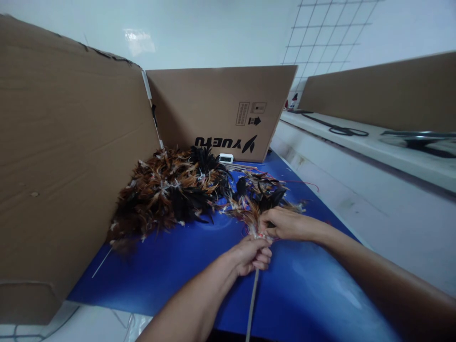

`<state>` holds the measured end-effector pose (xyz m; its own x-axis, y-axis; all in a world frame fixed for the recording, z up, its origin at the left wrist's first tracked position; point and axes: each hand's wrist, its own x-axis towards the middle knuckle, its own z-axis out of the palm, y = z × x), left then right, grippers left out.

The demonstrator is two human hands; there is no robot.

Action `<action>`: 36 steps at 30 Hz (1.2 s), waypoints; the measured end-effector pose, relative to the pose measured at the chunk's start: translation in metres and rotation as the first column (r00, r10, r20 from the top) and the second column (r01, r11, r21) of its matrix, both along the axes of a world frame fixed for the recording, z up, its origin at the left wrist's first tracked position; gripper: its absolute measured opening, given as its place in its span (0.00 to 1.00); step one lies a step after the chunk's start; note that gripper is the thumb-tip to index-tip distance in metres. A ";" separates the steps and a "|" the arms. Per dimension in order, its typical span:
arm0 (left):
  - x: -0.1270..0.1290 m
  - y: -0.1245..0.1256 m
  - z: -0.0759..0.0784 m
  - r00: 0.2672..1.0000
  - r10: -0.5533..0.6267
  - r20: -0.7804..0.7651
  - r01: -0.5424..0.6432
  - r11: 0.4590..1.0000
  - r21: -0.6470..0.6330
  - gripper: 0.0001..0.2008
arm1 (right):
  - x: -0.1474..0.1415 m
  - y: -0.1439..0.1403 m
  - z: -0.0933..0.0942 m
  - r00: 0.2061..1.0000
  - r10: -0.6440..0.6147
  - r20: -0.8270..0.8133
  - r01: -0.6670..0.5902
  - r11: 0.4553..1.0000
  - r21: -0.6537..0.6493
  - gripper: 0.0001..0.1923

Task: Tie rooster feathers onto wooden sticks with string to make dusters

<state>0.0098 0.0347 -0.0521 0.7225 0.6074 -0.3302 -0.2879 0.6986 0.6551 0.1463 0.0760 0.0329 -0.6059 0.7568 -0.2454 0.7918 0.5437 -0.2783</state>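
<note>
Left hand point(251, 254) fingers curled tight around a thin grey rod point(251, 304), gripping at its top end where a feather bundle point(258, 204) is attached. Right hand point(285, 223) fingers pinched closed at base of same bundle, just above left hand, touching it. Rod runs down toward the viewer over the blue mat point(171, 266) on the table. Big pile of brown, orange and black feathers point(171, 194) lies on mat, left of the hands. Cardboard panels point(221, 109) stand behind and left of pile, small white device point(225, 158) at their foot. Black cable point(338, 128) on white ledge, far right.
</note>
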 end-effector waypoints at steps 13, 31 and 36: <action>-0.001 0.002 -0.003 1.000 0.004 0.013 -0.005 0.997 0.074 0.15 | 0.019 0.002 0.021 0.976 -0.200 -0.090 0.213 0.960 0.181 0.07; 0.008 -0.002 -0.008 0.960 0.127 -0.247 -0.105 0.989 0.102 0.13 | -0.032 -0.018 0.020 0.968 -0.075 -0.241 0.126 0.972 0.200 0.09; 0.010 -0.001 -0.011 0.938 0.163 -0.306 -0.135 0.985 0.111 0.07 | -0.066 0.011 0.003 0.995 -0.002 -0.099 0.019 0.984 0.177 0.10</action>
<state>0.0195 0.0332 -0.0629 0.4905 0.7367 -0.4654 -0.1553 0.5994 0.7852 0.0799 0.0867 0.0357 -0.6123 0.7893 -0.0469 0.7714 0.5833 -0.2544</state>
